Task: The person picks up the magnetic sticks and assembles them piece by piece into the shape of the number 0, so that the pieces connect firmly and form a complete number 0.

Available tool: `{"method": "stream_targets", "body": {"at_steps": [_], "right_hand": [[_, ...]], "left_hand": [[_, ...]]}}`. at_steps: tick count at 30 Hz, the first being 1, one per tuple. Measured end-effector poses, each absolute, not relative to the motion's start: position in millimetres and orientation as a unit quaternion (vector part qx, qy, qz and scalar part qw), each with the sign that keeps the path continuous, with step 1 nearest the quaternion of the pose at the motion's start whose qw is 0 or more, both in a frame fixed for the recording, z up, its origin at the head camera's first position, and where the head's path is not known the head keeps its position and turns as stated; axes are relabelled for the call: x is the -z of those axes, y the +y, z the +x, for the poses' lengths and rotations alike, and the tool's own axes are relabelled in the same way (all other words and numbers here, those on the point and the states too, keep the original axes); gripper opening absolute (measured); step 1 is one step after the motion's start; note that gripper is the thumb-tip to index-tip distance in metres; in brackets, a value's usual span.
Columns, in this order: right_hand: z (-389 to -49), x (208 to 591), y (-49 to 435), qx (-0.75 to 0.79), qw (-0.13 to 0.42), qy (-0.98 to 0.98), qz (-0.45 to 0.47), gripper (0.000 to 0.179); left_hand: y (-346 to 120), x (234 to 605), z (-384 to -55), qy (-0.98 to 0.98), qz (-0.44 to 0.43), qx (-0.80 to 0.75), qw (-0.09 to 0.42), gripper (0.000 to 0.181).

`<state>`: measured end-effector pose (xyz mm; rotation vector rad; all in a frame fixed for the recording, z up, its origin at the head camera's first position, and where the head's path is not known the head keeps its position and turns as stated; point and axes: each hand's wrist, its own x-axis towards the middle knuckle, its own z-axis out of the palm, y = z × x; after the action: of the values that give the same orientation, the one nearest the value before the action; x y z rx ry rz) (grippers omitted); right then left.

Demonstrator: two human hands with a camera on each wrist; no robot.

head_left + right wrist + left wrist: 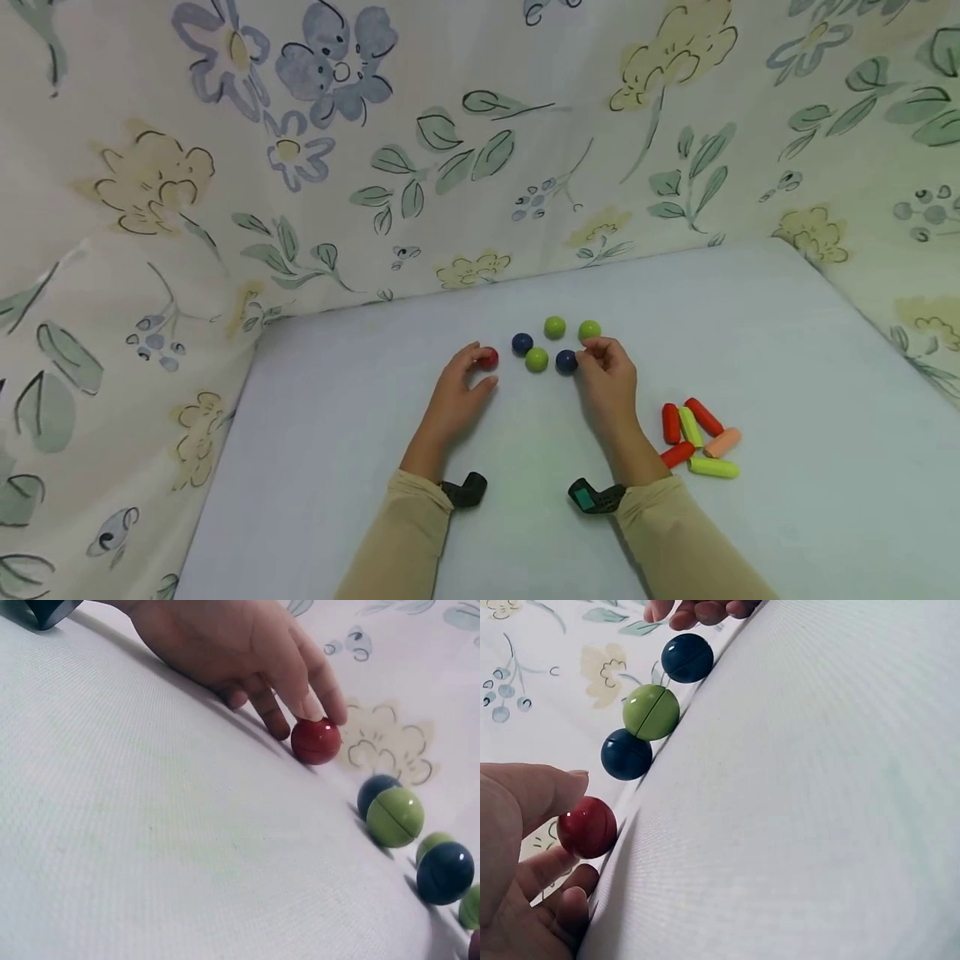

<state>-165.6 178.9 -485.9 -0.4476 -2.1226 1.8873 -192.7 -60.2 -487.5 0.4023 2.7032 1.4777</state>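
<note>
My left hand (459, 392) curves around a shiny red ball (488, 358) on the white table, fingertips right at it. In the head view a gap shows between thumb and ball. My right hand (609, 379) rests with loosely bent fingers beside a dark blue ball (566, 362), fingertips overlapping its right edge. Just beyond those fingers lies a green ball (589, 330). Between the hands are another dark blue ball (522, 344) and a green ball (536, 360), with a third green ball (555, 327) behind them. Only a sliver of the right hand enters the right wrist view.
Several short rounded sticks lie right of my right forearm: red sticks (671, 423), yellow-green sticks (713, 467) and a peach stick (722, 442). A flowered cloth (420, 250) hangs along the back and sides of the white table (337, 417).
</note>
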Motion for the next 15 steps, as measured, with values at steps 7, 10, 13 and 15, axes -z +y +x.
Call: {"method": "stream_targets", "body": {"at_steps": [7,10,13,15], "right_hand": [[-163.6,488.2,184.0,-0.648,0.131,-0.731,-0.169,0.024],[-161.2,490.0,183.2,-0.648,0.119,-0.732,-0.174,0.024],[-162.0,488.9,180.7,-0.646,0.114,-0.738,-0.159,0.025],[-164.0,485.5,179.5,-0.645,0.109,-0.743,-0.144,0.025]], "left_hand": [[-53.7,489.3,-192.4,0.862,0.091,-0.498,0.018,0.053],[-54.2,491.4,-189.2,0.879,0.087,-0.467,0.027,0.053],[-56.5,491.9,-187.3,0.886,0.081,-0.456,0.016,0.041],[-58.5,490.5,-187.1,0.884,0.082,-0.46,0.007,0.036]]}}
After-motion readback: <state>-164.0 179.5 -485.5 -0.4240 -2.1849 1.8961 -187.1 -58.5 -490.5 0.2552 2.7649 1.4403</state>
